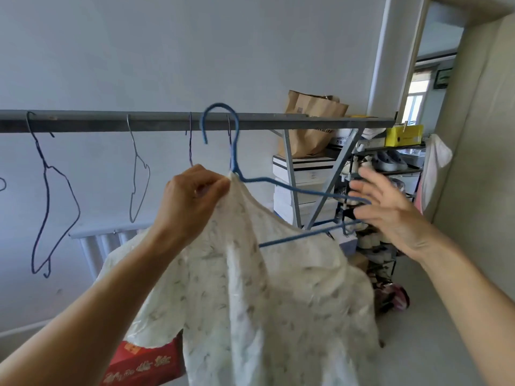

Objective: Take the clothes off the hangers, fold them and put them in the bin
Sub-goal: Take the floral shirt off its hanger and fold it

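A white patterned garment (250,296) hangs half off a blue hanger (289,188), which is lifted in front of the grey rail (83,121). My left hand (192,196) pinches the garment's collar right under the hanger's neck. My right hand (390,210) is spread with straight fingers at the hanger's bare right end, blurred; whether it touches the wire is unclear. The hanger's hook is off the rail. No bin is in view.
Several bare wire hangers (53,196) hang on the rail to the left. A stack of boxes (303,188) with a brown paper bag (312,126) stands behind, a shoe rack (390,168) at right. A red box (145,363) lies below the garment.
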The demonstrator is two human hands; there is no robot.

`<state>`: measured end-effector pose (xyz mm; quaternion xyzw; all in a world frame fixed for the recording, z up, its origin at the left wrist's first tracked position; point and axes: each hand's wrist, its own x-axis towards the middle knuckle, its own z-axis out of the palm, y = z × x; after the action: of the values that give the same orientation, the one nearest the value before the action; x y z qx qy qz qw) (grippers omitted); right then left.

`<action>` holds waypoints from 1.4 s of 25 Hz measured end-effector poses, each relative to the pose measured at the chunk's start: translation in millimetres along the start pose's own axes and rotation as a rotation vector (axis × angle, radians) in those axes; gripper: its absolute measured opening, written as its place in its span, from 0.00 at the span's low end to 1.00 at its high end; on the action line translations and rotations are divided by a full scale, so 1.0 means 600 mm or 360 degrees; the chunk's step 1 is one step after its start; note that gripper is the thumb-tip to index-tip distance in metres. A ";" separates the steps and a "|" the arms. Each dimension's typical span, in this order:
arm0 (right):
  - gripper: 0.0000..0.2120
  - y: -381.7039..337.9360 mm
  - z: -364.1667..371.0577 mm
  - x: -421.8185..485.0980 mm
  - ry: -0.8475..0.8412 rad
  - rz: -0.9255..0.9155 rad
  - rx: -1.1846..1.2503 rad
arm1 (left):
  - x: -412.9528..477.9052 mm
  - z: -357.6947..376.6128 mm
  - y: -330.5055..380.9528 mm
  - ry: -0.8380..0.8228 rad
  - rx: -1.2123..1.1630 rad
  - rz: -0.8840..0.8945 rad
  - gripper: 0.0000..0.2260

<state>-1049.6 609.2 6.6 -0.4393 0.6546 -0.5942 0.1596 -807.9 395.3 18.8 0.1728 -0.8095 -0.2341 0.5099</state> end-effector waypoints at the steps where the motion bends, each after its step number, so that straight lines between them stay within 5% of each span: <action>1: 0.35 -0.009 0.009 0.004 0.0024 -0.0102 -0.0208 | -0.003 0.006 0.002 -0.0038 -0.0016 -0.0009 0.08; 3: 0.21 -0.020 0.038 0.008 -0.0079 -0.0258 -0.0676 | -0.010 0.020 0.007 -0.0076 -0.0061 -0.0031 0.07; 6: 0.07 -0.030 0.099 0.013 -0.0163 -0.0458 -0.0781 | -0.021 0.038 0.019 -0.0102 -0.0156 -0.0159 0.06; 12: 0.17 -0.022 0.075 0.026 0.0175 -0.0528 -0.0922 | -0.022 0.024 -0.015 0.0033 -0.0478 -0.0694 0.13; 18: 0.21 -0.044 -0.016 0.047 0.0483 -0.0259 -0.1214 | -0.025 0.002 -0.055 -0.0118 0.0147 -0.0471 0.12; 22: 0.22 -0.083 -0.042 0.081 0.0619 -0.0119 -0.1732 | -0.023 -0.005 -0.047 -0.0273 0.0572 -0.0324 0.10; 27: 0.07 -0.093 0.025 0.179 0.0507 -0.0142 -0.2136 | -0.008 -0.012 -0.037 -0.0335 0.0609 -0.0341 0.09; 35: 0.13 -0.095 0.158 0.299 0.0421 -0.0204 -0.2126 | 0.016 -0.047 -0.035 -0.0236 0.0399 -0.0339 0.09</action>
<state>-1059.3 416.9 92.4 -0.4051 0.8676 -0.1196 -0.2624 -785.6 367.3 24.6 0.3021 -0.8450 -0.1960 0.3955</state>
